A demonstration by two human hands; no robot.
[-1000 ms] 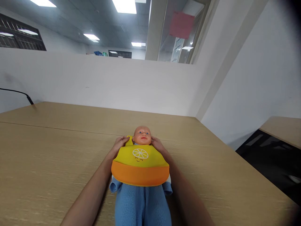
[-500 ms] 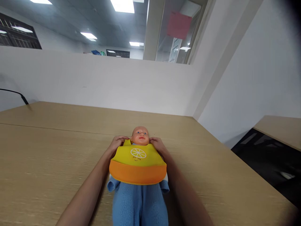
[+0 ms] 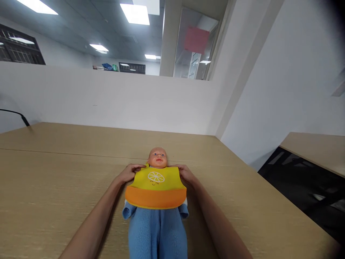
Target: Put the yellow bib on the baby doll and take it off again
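Note:
A baby doll (image 3: 157, 235) in a blue fleece suit lies face up on the wooden table, its head toward the wall. Over its chest is a yellow bib (image 3: 169, 178) with an orange pocket (image 3: 156, 198) and a white citrus slice print. My left hand (image 3: 131, 172) closes on the bib's upper left edge, close to a small bit of strap beside the doll's neck. At the opposite upper corner, my right hand (image 3: 185, 173) has its fingers on the bib's edge. The undersides of both hands and the back of the bib are hidden.
The wooden table (image 3: 67, 180) reaches back to a low white wall (image 3: 129, 102) with glass above it. A black cable (image 3: 24, 119) hangs over the far left edge. To the right stands another wooden-topped piece of furniture (image 3: 318, 145) with a dark underside.
My right hand has shifted outward from beside the doll's neck to the bib's upper corner. My left hand has slid slightly down and outward. The view has tilted up a little.

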